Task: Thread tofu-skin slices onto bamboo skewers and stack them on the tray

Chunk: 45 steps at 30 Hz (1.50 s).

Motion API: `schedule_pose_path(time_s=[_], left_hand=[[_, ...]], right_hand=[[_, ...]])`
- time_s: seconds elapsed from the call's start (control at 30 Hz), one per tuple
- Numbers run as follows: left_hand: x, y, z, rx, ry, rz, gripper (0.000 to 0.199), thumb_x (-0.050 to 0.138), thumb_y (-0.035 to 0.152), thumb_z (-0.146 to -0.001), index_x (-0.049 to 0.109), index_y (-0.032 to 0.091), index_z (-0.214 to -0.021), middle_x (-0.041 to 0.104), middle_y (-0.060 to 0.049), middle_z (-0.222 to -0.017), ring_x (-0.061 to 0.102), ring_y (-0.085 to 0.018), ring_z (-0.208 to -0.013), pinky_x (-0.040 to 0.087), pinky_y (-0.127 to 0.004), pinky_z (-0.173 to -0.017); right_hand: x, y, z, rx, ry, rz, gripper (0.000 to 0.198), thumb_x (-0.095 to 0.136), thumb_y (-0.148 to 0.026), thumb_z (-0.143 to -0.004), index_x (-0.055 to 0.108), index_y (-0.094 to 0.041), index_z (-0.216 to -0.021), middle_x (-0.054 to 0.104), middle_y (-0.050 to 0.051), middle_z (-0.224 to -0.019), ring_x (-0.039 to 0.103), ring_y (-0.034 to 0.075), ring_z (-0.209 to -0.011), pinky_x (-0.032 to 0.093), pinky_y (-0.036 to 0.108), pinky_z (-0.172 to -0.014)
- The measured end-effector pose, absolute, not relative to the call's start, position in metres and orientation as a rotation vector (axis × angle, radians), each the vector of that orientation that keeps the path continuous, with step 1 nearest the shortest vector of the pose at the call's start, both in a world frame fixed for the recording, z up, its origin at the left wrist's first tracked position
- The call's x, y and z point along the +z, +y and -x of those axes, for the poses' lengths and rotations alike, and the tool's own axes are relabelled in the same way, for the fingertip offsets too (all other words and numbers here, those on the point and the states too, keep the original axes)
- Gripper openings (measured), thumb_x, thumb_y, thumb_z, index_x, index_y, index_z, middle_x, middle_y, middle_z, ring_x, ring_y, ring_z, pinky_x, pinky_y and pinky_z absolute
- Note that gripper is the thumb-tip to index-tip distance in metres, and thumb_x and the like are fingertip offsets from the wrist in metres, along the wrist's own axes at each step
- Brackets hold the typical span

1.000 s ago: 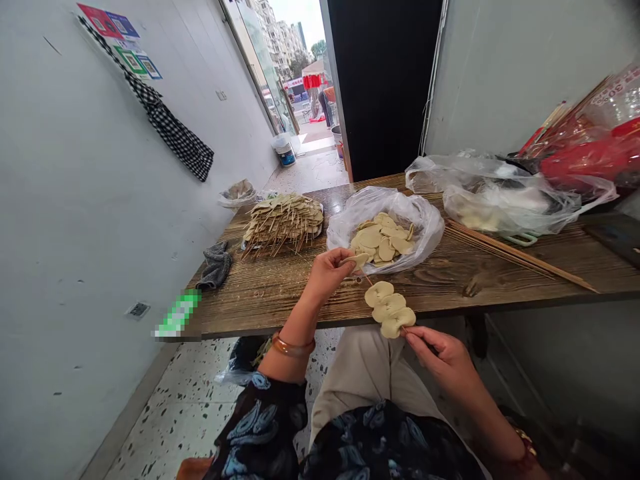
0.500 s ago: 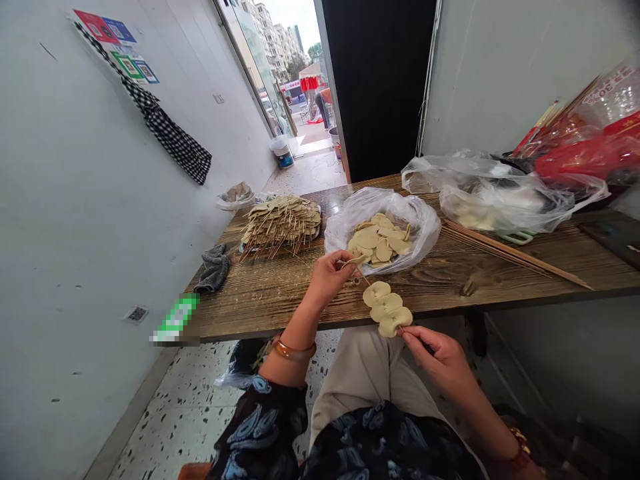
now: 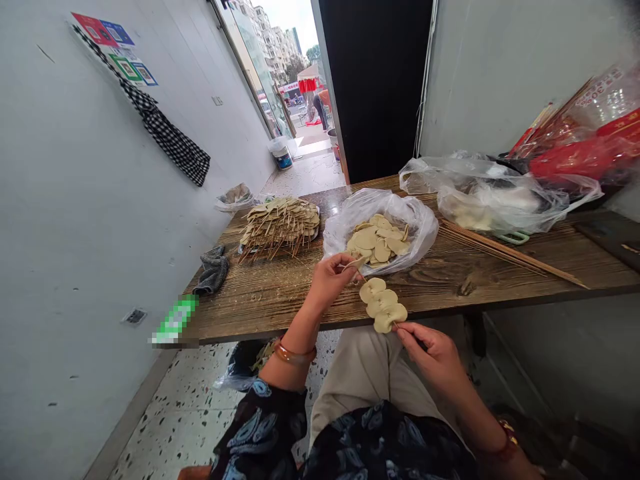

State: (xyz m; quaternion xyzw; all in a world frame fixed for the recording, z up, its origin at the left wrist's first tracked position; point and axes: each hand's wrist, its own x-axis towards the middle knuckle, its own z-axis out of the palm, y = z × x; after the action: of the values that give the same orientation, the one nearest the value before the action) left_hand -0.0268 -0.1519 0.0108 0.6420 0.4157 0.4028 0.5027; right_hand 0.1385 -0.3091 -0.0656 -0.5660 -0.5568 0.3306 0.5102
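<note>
My right hand (image 3: 435, 353) pinches the near end of a thin wooden skewer that carries several pale, flat round slices (image 3: 383, 305). At the skewer's far tip, my left hand (image 3: 330, 280) is closed on another pale slice (image 3: 356, 263), held between thumb and fingers. Whether the tip has gone through this slice I cannot tell. Just beyond the left hand, an open clear plastic bag (image 3: 425, 230) holds a heap of loose slices (image 3: 380, 239). Left of the bag lies a big pile of loaded skewers (image 3: 280, 227).
Bare skewers (image 3: 515, 253) lie on the wooden table (image 3: 270, 293) at right, by more plastic bags (image 3: 505, 200) and a green-handled item (image 3: 514, 238). A dark grey cloth (image 3: 213, 269) rests at the left edge. Below the table stands a black bin (image 3: 245, 360).
My right hand and the loaded skewer have shifted slightly up and left, nearer the left hand. The left hand keeps its hold on the slice.
</note>
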Motion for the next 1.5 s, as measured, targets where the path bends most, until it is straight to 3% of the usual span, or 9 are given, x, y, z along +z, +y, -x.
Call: schedule_pose_path(time_s=[0.23,0.5,0.67,1.13,1.37,1.5], left_hand=[[0.003,-0.151,0.029,1.038,0.887,-1.220,0.027,0.076,0.026,-0.062,0.060,0.014,-0.080,0.065,0.002,-0.072,0.061,-0.009,-0.055,0.044,-0.021,-0.056],[0.009,-0.154,0.028,0.998,0.867,-1.099,0.035,0.078,0.036,-0.060,0.059,0.014,-0.079,0.063,0.002,-0.066,0.061,-0.011,-0.052,0.048,-0.023,-0.053],[0.011,-0.156,0.029,0.963,0.867,-1.080,0.035,0.079,0.037,-0.060,0.059,0.013,-0.077,0.063,0.001,-0.066,0.061,-0.011,-0.052,0.052,-0.025,-0.053],[0.012,-0.160,0.025,0.963,0.849,-1.126,0.034,0.079,0.038,-0.061,0.063,0.013,-0.078,0.064,0.000,-0.063,0.060,-0.011,-0.051,0.047,-0.023,-0.053],[0.011,-0.161,0.024,0.995,0.886,-1.199,0.032,0.078,0.035,-0.062,0.064,0.012,-0.078,0.066,-0.001,-0.065,0.062,-0.012,-0.054,0.049,-0.025,-0.057],[0.009,-0.160,0.024,0.999,0.880,-1.211,0.031,0.078,0.034,-0.062,0.064,0.012,-0.078,0.065,-0.001,-0.064,0.061,-0.011,-0.052,0.048,-0.024,-0.056]], right_hand=[[-0.068,-0.311,-0.138,0.758,-1.377,1.346,0.029,0.053,-0.038,-0.089,0.075,-0.021,-0.097,0.075,0.008,-0.098,0.070,0.026,-0.089,0.055,0.036,-0.080],[-0.072,-0.312,-0.142,0.757,-1.368,1.374,0.030,0.053,-0.040,-0.088,0.076,-0.021,-0.097,0.076,0.007,-0.092,0.071,0.025,-0.083,0.056,0.035,-0.077],[-0.073,-0.313,-0.145,0.752,-1.388,1.353,0.029,0.054,-0.039,-0.088,0.076,-0.021,-0.095,0.076,0.008,-0.096,0.071,0.026,-0.087,0.056,0.036,-0.078],[-0.072,-0.310,-0.145,0.736,-1.388,1.376,0.030,0.053,-0.040,-0.087,0.076,-0.021,-0.093,0.076,0.005,-0.083,0.070,0.022,-0.072,0.056,0.031,-0.068],[-0.076,-0.310,-0.146,0.758,-1.379,1.362,0.029,0.054,-0.038,-0.087,0.076,-0.019,-0.092,0.076,0.007,-0.093,0.070,0.024,-0.083,0.054,0.032,-0.075],[-0.077,-0.308,-0.145,0.813,-1.350,1.369,0.032,0.053,-0.040,-0.087,0.075,-0.018,-0.095,0.074,0.005,-0.079,0.069,0.022,-0.075,0.054,0.030,-0.069]])
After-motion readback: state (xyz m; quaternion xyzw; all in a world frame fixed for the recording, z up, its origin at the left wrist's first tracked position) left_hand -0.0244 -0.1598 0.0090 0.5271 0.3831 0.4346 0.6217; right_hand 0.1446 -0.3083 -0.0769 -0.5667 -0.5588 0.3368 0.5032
